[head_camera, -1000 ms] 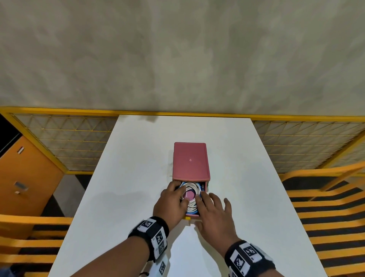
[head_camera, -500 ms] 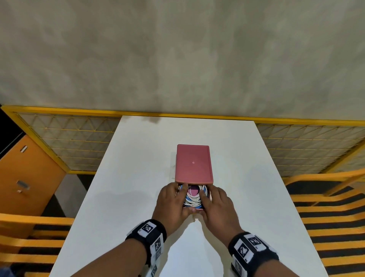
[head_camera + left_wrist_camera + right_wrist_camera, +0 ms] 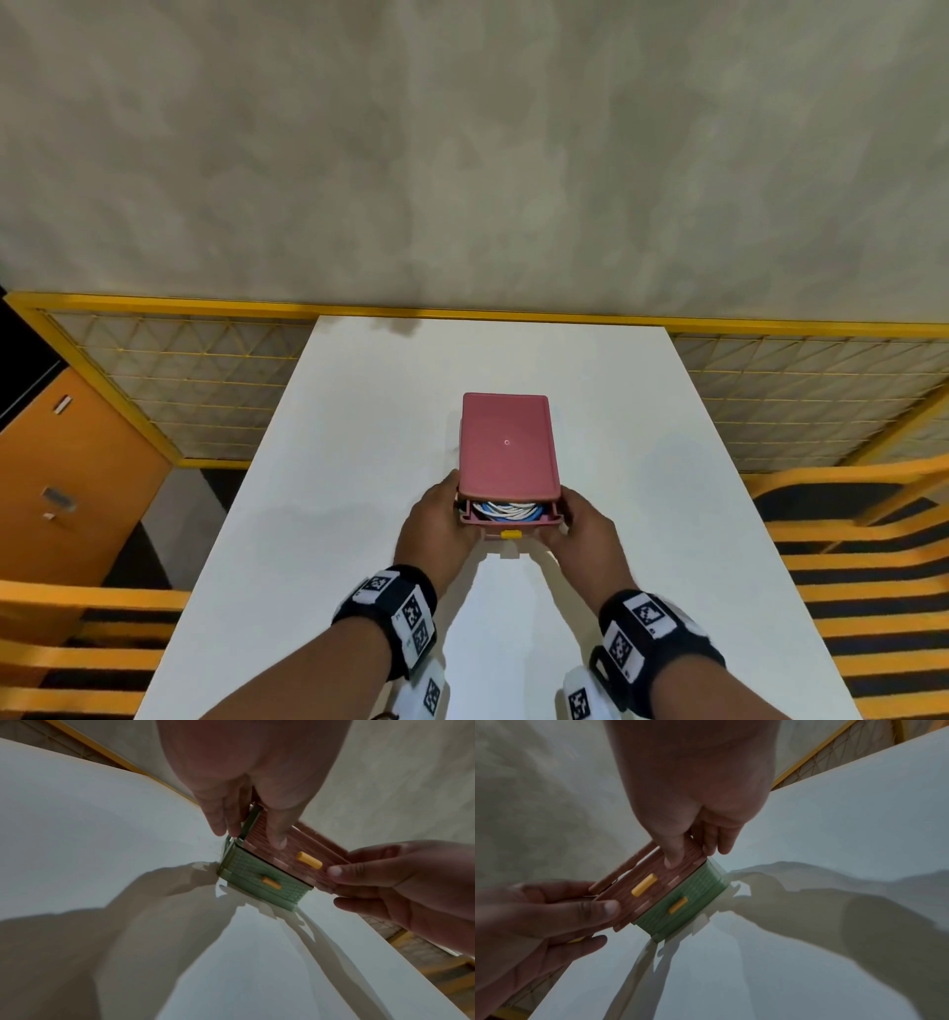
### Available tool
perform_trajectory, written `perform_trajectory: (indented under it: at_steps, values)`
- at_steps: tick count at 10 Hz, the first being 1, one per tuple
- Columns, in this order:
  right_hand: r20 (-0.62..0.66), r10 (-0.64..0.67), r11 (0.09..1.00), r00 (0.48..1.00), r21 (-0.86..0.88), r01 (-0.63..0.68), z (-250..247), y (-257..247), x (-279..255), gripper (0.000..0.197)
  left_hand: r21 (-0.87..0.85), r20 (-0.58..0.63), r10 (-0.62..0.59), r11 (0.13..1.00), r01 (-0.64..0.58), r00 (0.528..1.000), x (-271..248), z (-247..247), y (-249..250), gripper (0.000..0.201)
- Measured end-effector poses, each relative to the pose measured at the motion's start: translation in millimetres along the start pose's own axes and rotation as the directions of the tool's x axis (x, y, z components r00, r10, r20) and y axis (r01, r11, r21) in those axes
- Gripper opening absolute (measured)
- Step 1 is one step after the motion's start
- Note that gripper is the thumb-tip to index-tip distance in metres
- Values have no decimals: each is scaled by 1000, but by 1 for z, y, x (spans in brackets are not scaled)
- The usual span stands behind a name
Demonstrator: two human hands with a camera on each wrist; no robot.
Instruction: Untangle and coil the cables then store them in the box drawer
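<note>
A pink box (image 3: 506, 442) stands mid-table over a green lower drawer (image 3: 264, 882). Its pink top drawer (image 3: 295, 850), with a yellow handle (image 3: 511, 534), sticks out only a little. Coiled white and blue cables (image 3: 506, 510) show in the gap. My left hand (image 3: 452, 506) is at the drawer's left corner: the thumb (image 3: 276, 839) presses the ribbed front and the fingers lie along the box's side. My right hand (image 3: 567, 514) mirrors it at the right corner, its thumb (image 3: 671, 862) on the drawer front (image 3: 649, 882).
The white table (image 3: 359, 462) ends at a yellow-framed mesh fence (image 3: 179, 390) against the wall. An orange cabinet (image 3: 61, 488) stands to the left and yellow slatted furniture (image 3: 862, 539) to the right.
Both hands left the top of the cables and moved to the drawer's front corners. The drawer has slid most of the way into the box, and less cable shows.
</note>
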State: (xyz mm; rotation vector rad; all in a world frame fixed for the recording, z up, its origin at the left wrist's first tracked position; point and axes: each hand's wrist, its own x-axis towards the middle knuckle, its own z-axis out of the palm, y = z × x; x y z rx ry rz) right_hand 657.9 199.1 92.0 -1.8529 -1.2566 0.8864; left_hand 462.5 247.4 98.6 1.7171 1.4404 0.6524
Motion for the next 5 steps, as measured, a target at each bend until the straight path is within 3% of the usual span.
perform_trajectory:
  at_steps: [2, 4, 5]
  values:
    - [-127, 44, 997, 991, -60, -52, 6, -1, 10, 31, -8, -129, -132, 991, 132, 983, 12, 5, 4, 41]
    - [-144, 102, 992, 984, -61, -112, 4, -5, 13, 21, -7, -143, -176, 984, 177, 974, 15, 4, 6, 32]
    - [-96, 92, 993, 991, -61, -99, 0, -6, 13, 25, -15, -111, -172, 985, 172, 979, 15, 3, 7, 37]
